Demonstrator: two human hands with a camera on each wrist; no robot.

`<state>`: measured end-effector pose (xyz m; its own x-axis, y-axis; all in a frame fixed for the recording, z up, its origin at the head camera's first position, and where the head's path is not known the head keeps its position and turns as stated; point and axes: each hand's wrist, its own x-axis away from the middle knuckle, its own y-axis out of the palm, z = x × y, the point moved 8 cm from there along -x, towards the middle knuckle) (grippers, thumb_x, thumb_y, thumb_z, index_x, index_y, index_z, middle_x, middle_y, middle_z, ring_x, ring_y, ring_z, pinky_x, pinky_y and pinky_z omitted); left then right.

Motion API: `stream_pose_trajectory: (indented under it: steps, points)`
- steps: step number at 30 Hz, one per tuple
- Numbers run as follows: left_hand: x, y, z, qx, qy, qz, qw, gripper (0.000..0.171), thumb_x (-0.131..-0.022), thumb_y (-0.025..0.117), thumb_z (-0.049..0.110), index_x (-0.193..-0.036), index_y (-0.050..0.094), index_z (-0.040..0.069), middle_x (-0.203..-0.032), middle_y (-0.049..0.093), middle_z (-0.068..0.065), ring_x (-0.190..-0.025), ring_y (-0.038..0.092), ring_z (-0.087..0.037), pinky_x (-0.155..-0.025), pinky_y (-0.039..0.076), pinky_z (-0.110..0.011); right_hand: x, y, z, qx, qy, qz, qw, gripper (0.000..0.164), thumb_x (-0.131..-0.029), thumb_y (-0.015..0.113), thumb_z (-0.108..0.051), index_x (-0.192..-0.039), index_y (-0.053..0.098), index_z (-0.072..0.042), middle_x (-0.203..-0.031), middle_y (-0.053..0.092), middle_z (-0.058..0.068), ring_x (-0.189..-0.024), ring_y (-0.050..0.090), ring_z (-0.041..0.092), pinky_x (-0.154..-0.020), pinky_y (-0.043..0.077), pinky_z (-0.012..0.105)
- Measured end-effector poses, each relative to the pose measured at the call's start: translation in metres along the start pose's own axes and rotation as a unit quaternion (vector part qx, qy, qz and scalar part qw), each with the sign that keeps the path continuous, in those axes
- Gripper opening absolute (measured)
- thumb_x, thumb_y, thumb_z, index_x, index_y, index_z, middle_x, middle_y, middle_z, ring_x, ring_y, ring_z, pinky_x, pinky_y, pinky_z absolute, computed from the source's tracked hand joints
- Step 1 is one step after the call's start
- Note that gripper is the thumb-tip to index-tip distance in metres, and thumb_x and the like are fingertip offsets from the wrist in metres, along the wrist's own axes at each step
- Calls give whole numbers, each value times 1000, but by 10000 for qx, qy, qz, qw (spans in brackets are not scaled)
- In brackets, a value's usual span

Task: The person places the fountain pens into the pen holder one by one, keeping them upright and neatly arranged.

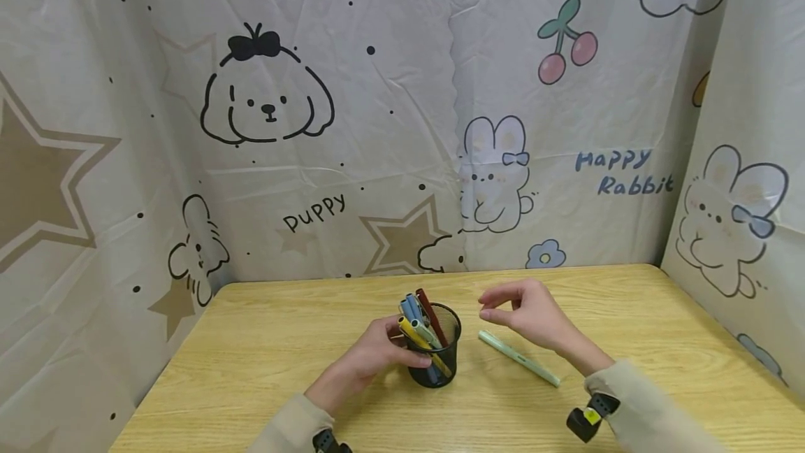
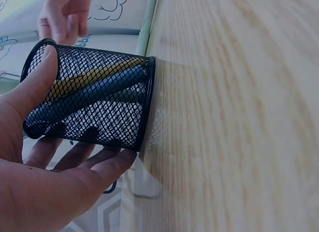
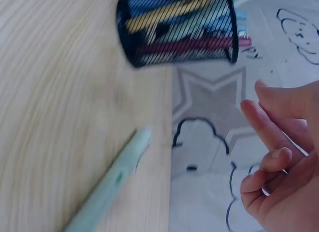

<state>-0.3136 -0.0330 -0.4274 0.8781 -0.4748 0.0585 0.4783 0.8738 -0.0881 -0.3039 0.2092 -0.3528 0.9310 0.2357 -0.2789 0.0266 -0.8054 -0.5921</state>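
A black mesh pen cup (image 1: 448, 363) stands on the table, with several pens upright and leaning in it: blue ones, a yellow pen (image 1: 411, 333), a pale green one and a dark red pen (image 1: 432, 317). My left hand (image 1: 371, 363) grips the cup from its left side. In the left wrist view the thumb lies over the rim and the fingers curl along the mesh. To the right of the cup a light green pen (image 1: 519, 359) lies slantwise on the wood. My right hand (image 1: 537, 317) hovers just above that pen, thumb and fingers loosely bent, with nothing between them.
The light wood table (image 1: 270, 355) runs back to a hanging cloth (image 1: 390, 89) printed with cartoon animals and stars. The cloth also rises along both sides. A small black device (image 1: 586, 419) is strapped on the right wrist.
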Motion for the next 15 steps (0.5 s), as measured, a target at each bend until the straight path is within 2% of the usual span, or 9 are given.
stream_pose_trajectory:
  steps: [9,15]
  points:
    - [0,1,1,29,-19,-19,10000,61,-77,90,-4,-134,68,2,-121,73,-6,-115,66,-25,-108,50,-45,17,-18,26,751,-21,-394,9964,21,-89,86,-15,-107,81,-7,-88,75,-9,-67,51,13,-59,38,26]
    - [1,2,2,62,-36,-33,10000,61,-78,90,-5,-135,68,2,-121,73,-7,-115,66,-25,-106,51,-44,24,-22,40,800,45,-564,9952,24,-88,86,-14,-109,80,-3,-88,75,-9,-61,42,12,-55,34,26]
